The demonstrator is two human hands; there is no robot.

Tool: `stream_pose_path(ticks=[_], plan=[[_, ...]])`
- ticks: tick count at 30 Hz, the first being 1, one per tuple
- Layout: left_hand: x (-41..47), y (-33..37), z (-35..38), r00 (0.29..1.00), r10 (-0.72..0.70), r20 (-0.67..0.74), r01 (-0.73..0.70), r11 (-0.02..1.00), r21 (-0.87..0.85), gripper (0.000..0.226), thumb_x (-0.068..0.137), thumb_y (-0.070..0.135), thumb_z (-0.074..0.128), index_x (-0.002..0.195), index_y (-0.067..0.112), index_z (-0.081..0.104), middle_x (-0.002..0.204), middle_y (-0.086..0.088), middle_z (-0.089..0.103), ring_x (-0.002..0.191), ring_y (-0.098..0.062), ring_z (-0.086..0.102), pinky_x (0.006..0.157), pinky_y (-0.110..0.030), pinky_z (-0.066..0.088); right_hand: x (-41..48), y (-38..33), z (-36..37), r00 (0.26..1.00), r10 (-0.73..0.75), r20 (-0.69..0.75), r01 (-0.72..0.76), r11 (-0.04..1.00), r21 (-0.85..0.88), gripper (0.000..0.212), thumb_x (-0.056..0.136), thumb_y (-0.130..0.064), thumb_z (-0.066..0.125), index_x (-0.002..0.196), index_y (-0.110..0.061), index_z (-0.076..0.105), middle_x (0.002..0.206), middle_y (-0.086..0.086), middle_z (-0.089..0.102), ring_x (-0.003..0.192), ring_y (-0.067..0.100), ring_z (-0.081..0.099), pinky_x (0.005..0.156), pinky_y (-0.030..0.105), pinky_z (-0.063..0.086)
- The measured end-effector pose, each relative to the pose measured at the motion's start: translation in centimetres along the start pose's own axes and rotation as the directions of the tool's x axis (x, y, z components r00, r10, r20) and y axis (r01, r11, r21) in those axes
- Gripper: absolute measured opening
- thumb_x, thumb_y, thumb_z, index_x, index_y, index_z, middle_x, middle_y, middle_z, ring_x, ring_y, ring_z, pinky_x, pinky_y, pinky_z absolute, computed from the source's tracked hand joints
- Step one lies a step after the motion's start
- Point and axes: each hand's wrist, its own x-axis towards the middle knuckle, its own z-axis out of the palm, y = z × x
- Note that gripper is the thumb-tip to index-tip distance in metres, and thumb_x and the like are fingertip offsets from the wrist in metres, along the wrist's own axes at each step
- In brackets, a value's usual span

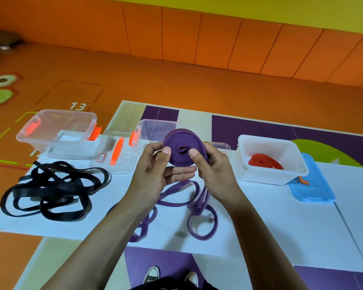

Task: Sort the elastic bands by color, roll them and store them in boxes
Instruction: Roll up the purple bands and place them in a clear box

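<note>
A purple elastic band roll (181, 148) is held up above the white table between both hands. My left hand (155, 170) grips its left side with the thumb on the roll's face. My right hand (212, 166) grips the right side, thumb near the coil's centre. The unrolled purple band (199, 218) trails down in loops onto the table. A tangle of black bands (50, 191) lies at the left. A rolled red band (264, 162) sits in the white box (281, 176) at the right.
A clear box with orange clips (50, 130) stands at the back left, its clear lid (117, 158) beside it. Another clear box (153, 128) stands behind my hands. A blue lid (314, 189) lies under the white box's right edge. The table edge (176, 250) runs near me.
</note>
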Motion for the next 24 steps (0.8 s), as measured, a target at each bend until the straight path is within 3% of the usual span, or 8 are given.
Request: stream_pose_path(ticks=[2, 5, 7, 10, 15, 19, 24], plan=[[0.2, 0.5, -0.6, 1.0, -0.019, -0.002, 0.019, 0.985, 0.172, 0.019, 0.107, 0.018, 0.047, 0.121, 0.007, 0.052, 0.112, -0.013, 0.073, 0.08, -0.037, 0.076, 0.066, -0.041, 0.064, -0.1, 0.0, -0.9, 1.0, 0.008, 0.013, -0.007, 1.0, -0.029, 0.019, 0.103, -0.019, 0.058, 0.118, -0.014, 0.069, 0.08, -0.022, 0.068, 0.065, -0.005, 0.059, 0.063, 0.008, 0.043], [0.5, 1.8, -2.4, 1.0, 0.025, 0.017, -0.03, 0.863, 0.505, 0.019, 0.1, 0.021, 0.061, 0.119, 0.018, 0.062, 0.118, 0.0, 0.067, 0.065, -0.026, 0.071, 0.056, -0.042, 0.06, -0.2, -0.7, -2.4, 0.996, 0.013, 0.086, -0.004, 0.995, -0.102, 0.015, 0.099, -0.02, 0.066, 0.111, -0.016, 0.074, 0.084, -0.013, 0.072, 0.069, -0.002, 0.06, 0.067, 0.009, 0.043], [0.7, 3.1, -3.0, 0.991, 0.075, 0.11, -0.127, 0.775, 0.619, 0.029, 0.094, 0.031, 0.068, 0.122, 0.029, 0.063, 0.117, 0.009, 0.066, 0.059, -0.025, 0.066, 0.053, -0.039, 0.059, -0.2, -1.1, -3.0, 0.988, 0.008, 0.153, 0.017, 0.987, -0.16, 0.01, 0.094, -0.021, 0.072, 0.103, -0.018, 0.076, 0.08, -0.011, 0.071, 0.07, 0.0, 0.061, 0.069, 0.011, 0.043], [0.9, 4.5, -2.8, 0.955, 0.011, 0.295, -0.222, 0.686, 0.692, 0.029, 0.088, 0.042, 0.069, 0.115, 0.031, 0.067, 0.104, 0.006, 0.069, 0.055, -0.029, 0.066, 0.055, -0.041, 0.059, -0.2, -1.5, -3.0, 0.981, 0.021, 0.192, 0.015, 0.983, -0.185, 0.013, 0.089, -0.025, 0.079, 0.1, -0.02, 0.078, 0.079, -0.004, 0.073, 0.07, 0.009, 0.064, 0.067, 0.023, 0.049], [1.0, 4.7, -2.9, 0.936, 0.065, 0.346, -0.276, 0.745, 0.608, 0.023, 0.093, 0.033, 0.064, 0.108, 0.016, 0.066, 0.099, 0.0, 0.071, 0.052, -0.036, 0.067, 0.056, -0.047, 0.061, -0.3, -1.6, -2.8, 0.986, -0.003, 0.168, 0.005, 1.0, -0.007, 0.007, 0.087, -0.011, 0.077, 0.094, -0.013, 0.076, 0.066, -0.012, 0.067, 0.057, 0.002, 0.059, 0.06, 0.014, 0.045], [1.1, 3.6, -2.5, 0.958, 0.158, 0.24, -0.25, 0.869, 0.427, 0.021, 0.095, 0.028, 0.058, 0.107, 0.012, 0.061, 0.096, -0.004, 0.072, 0.054, -0.039, 0.069, 0.057, -0.047, 0.062, -0.3, -0.7, -2.5, 0.996, 0.024, 0.091, -0.032, 0.996, 0.088, 0.021, 0.086, -0.025, 0.074, 0.101, -0.011, 0.076, 0.06, -0.006, 0.061, 0.053, 0.013, 0.055, 0.057, 0.022, 0.049], [1.1, 1.9, -1.5, 0.977, 0.104, 0.186, -0.132, 0.981, 0.142, 0.021, 0.101, 0.027, 0.057, 0.108, 0.008, 0.052, 0.095, -0.019, 0.074, 0.06, -0.039, 0.072, 0.06, -0.043, 0.062, -0.1, 0.2, -1.2, 0.996, 0.084, -0.004, -0.08, 0.957, 0.28, 0.013, 0.09, -0.025, 0.072, 0.099, -0.02, 0.078, 0.064, 0.006, 0.061, 0.053, 0.018, 0.057, 0.058, 0.026, 0.051]])
